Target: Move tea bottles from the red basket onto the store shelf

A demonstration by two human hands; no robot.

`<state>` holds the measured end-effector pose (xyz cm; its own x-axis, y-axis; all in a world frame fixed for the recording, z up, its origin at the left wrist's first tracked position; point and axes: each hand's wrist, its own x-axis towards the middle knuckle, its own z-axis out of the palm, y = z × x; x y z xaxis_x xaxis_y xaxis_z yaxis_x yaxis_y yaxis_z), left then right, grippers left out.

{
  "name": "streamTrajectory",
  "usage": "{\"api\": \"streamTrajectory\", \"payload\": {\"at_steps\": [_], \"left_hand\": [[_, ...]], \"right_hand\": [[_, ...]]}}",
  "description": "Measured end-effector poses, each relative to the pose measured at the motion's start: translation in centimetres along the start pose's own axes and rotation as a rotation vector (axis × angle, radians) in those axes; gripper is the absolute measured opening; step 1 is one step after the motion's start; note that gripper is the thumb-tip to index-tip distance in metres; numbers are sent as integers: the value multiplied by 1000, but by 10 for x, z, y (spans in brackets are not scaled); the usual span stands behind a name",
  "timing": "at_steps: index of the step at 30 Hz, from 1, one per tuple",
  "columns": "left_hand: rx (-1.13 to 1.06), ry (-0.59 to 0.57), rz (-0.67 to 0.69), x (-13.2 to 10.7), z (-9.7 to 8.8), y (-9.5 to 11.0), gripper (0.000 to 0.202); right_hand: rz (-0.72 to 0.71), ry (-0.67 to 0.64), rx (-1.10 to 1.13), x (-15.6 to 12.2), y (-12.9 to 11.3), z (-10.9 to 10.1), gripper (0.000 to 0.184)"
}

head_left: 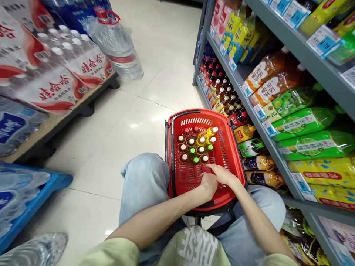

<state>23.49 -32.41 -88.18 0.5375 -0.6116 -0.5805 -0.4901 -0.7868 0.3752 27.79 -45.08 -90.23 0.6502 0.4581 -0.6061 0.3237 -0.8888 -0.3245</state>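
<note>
Left hand (210,185) and right hand (222,174) overlap in view above the near end of a red basket (234,154); the left is curled, the right's fingers reach out, and whether either pinches anything I cannot tell. Just beyond the fingertips, bottles (200,150) capped in white, green and red stand grouped inside. Stocked shelves (291,37) rise right; wrapped bottle packs (52,92) sit left.

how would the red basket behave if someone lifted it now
The red basket is probably heavy, given the many capped bottles inside. Its slotted walls look like stiff plastic, so likely little flex. With bottles bunched toward the far end, it may tip that way.
</note>
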Motion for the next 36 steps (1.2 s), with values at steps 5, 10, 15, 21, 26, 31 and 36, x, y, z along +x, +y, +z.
{"api": "streamTrajectory", "payload": {"at_steps": [5, 10, 15, 21, 26, 31, 36], "left_hand": [[32, -15, 12, 1, -2, 1, 43], [68, -18, 69, -4, -8, 0, 40], [90, -7, 36, -5, -9, -1, 41], [79, -39, 35, -7, -14, -14, 41], [139, 0, 1, -13, -33, -32, 41], [231, 17, -24, -24, -55, -45, 43], [275, -15, -70, -38, -53, -58, 45]], "right_hand": [[24, 105, -87, 13, -6, -3, 56], [120, 125, -229, 37, 4, 19, 77], [163, 139, -296, 63, 2, 38, 68], [146, 130, -316, 69, 3, 38, 46], [107, 101, -274, 69, -4, 42, 45], [80, 83, -220, 59, -10, 39, 34], [105, 108, -133, 34, -8, 20, 30]]}}
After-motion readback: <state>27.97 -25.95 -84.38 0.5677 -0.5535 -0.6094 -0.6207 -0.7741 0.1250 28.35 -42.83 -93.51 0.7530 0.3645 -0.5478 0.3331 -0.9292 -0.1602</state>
